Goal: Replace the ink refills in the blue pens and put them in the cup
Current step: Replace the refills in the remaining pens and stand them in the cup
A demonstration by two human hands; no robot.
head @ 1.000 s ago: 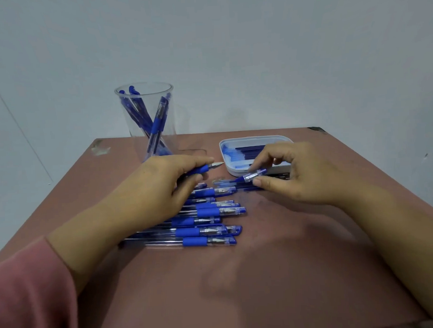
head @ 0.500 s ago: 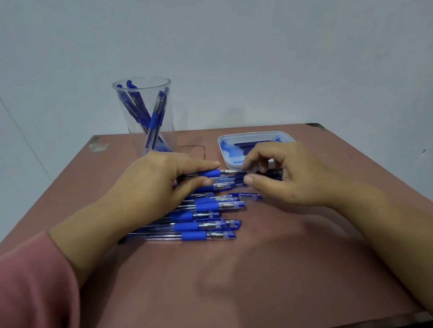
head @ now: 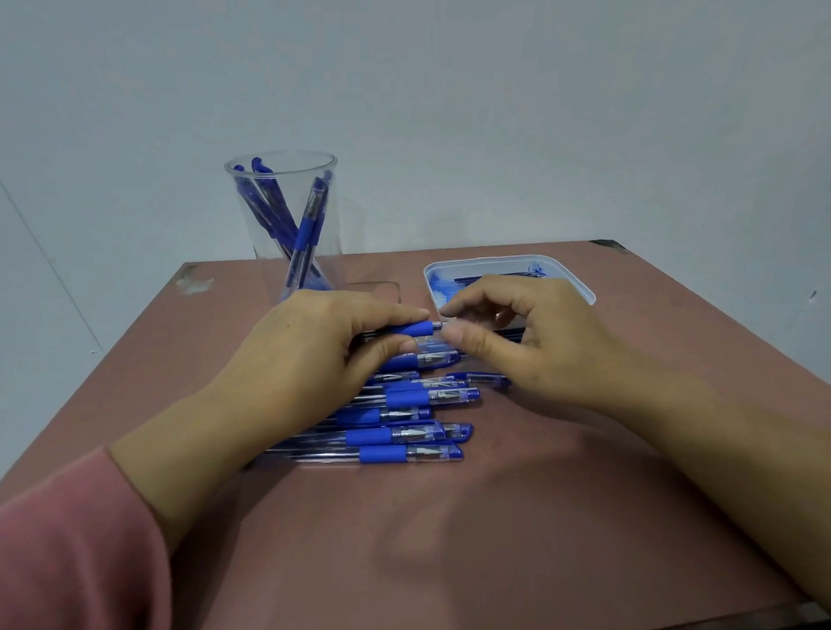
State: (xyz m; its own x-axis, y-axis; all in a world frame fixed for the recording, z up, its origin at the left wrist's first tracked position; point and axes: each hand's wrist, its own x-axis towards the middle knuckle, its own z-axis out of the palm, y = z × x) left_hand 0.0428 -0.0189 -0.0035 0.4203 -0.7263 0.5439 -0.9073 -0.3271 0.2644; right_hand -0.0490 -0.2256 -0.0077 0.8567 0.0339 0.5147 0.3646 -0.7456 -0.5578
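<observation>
My left hand [head: 306, 362] is curled round a clear-barrelled pen with a blue rubber grip [head: 416, 328], holding it level just above the row of matching blue pens [head: 399, 429]. My right hand [head: 534, 343] pinches its front end between thumb and forefinger. My own fingers cover that joint, so I cannot tell whether I have the nose piece or the refill's tip.

I think the likeliest slip is a small part turning crooked or popping out of my pinch. It would then roll in among the row, where it would be hard to pick out. My left wrist lies over those pens, so a hard twist could nudge them out of line or mix done pens with undone ones. A loose blue cap [head: 478, 376] lies just beside my right hand and could be swept away. The shallow white plastic tray [head: 490, 260] of dark spare refills [head: 488, 278] sits right behind my right knuckles, easy to knock. The tall clear plastic cup [head: 331, 252], already holding a few pens, stands just beyond my left hand and looks light enough to tip.

The reddish-brown table [head: 414, 553] is smooth and matt, with a pale chipped patch [head: 193, 284] at its far left corner. Behind it rises a plain pale grey-blue wall [head: 491, 121].
</observation>
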